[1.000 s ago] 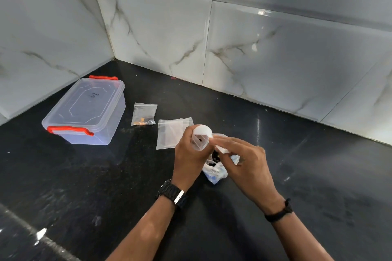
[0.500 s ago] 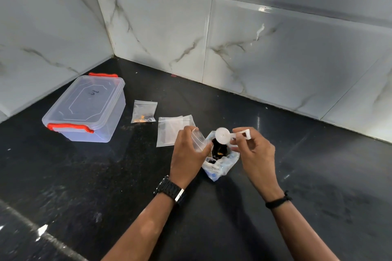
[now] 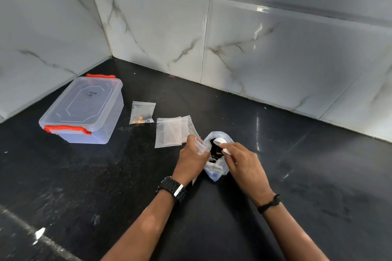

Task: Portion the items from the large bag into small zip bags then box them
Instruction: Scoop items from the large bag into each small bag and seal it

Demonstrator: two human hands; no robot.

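Far left: clear storage box (image 3: 81,110), lid on, red latches closed; not yet opened for boxing. Beside it on the black counter (image 3: 297,176): one filled zip bag (image 3: 141,112) with a few small orange pieces at the bottom. Next right: stack of empty zip bags (image 3: 169,131), lying flat.

Left hand (image 3: 191,161): fingers curled, pinching an open small zip bag (image 3: 201,146) just beside the large bag (image 3: 218,154). Mouth narrow and limp; risk of collapse during filling, scattering pieces across the dark counter.

Right hand (image 3: 244,163): fingers pinched on the handle of a white scoop (image 3: 219,141), bowl down inside the large bag's mouth. Large bag unsupported, resting on the counter; risk of tipping under scoop pressure. Overfilled scoop: likely spillage in transfer.
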